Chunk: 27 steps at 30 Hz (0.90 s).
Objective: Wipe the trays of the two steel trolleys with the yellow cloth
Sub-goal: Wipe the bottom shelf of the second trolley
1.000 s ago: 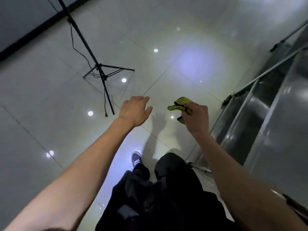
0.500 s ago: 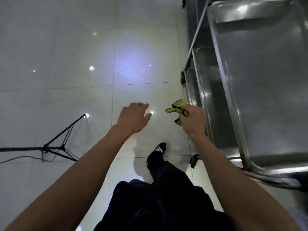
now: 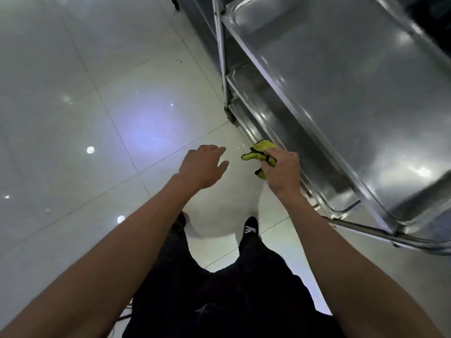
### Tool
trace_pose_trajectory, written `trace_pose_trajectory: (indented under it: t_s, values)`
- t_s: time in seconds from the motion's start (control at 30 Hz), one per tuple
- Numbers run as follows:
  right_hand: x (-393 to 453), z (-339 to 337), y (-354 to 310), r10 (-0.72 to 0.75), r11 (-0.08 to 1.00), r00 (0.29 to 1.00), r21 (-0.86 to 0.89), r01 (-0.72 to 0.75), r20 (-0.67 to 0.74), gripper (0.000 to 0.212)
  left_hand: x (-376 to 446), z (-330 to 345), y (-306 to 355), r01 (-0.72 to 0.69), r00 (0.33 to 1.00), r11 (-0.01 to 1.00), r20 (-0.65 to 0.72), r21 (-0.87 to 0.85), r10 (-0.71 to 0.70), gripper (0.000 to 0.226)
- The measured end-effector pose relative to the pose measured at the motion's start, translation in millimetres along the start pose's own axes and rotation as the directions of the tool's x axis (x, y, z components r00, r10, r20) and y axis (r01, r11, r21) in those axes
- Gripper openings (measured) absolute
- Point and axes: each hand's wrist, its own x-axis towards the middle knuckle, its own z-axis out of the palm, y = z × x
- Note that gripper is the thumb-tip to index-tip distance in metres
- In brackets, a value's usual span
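right hand [image 3: 280, 172] grips crumpled yellow cloth [image 3: 260, 152] beside glossy steel trolley [image 3: 341, 93].

You are turning toward the steel trolley [image 3: 341, 98], its top tray filling more of view, tripod dropping out of sight, your right hand [image 3: 280, 172] carrying the yellow cloth [image 3: 260, 152] nearer its lower tray [image 3: 280, 132]

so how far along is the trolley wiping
Done: the yellow cloth is picked up, bunched in the right hand. In hand: the person stands beside the steel trolley, left hand free, cloth not on any tray. Left: all visible trays; whether any was already wiped cannot be told.
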Motion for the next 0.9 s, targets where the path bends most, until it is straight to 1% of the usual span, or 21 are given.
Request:
trace_pose_trajectory:
  t_s: [0.13,0.23,0.33,0.4,0.47,0.53,0.63,0.7,0.77,0.83,0.9]
  values:
    - [18.8,41.1,-17.3,0.16,0.987,0.987,-0.01,-0.159,0.024,0.033,49.5,-4.3,-50.1,-0.127,0.991,0.992,0.042,0.008,0.126,0.051]
    - [34.3,85.2,-42.2,0.271,0.963,0.962,0.001,-0.271,-0.017,0.034,88.1,-2.2,-112.4,-0.209,0.974,0.978,0.087,0.016,0.207,0.05]
    - [47.9,130.0,-67.5,0.429,0.903,0.9,0.017,-0.429,-0.077,0.026,129.2,-4.5,-180.4,-0.292,0.939,0.956,0.192,0.01,0.285,0.052]
    - [51.8,155.2,-87.1,0.487,0.873,0.871,0.027,-0.487,-0.06,0.022,146.7,-9.7,-221.4,-0.327,0.922,0.945,0.229,0.029,0.312,0.052]
    - [53.6,175.3,-103.6,0.548,0.837,0.835,0.018,-0.547,-0.058,0.023,167.4,-16.9,-247.6,-0.351,0.907,0.936,0.258,0.028,0.333,0.052]
    - [53.8,192.4,-116.2,0.575,0.818,0.812,0.047,-0.573,-0.102,0.024,188.2,-19.5,-259.8,-0.394,0.887,0.918,0.281,0.047,0.366,0.052]
    - [62.3,216.0,-118.5,0.626,0.779,0.755,0.122,-0.614,-0.194,0.028,220.0,-13.5,-258.4,-0.479,0.843,0.871,0.332,0.104,0.424,0.052]
    - [73.2,235.6,-109.9,0.634,0.773,0.751,0.17,-0.612,-0.184,0.026,240.7,-2.3,-258.2,-0.535,0.816,0.834,0.34,0.137,0.467,0.052]
    - [91.0,255.0,-96.0,0.627,0.776,0.758,0.228,-0.588,-0.179,0.025,268.3,9.2,-260.4,-0.56,0.807,0.816,0.315,0.14,0.5,0.051]
    - [108.7,275.8,-80.2,0.604,0.795,0.771,0.213,-0.568,-0.201,0.027,299.1,21.6,-265.2,-0.567,0.807,0.813,0.287,0.133,0.516,0.051]
    - [123.2,297.9,-65.4,0.601,0.799,0.763,0.195,-0.569,-0.238,0.025,329.4,35.7,-272.2,-0.57,0.808,0.813,0.261,0.115,0.529,0.051]
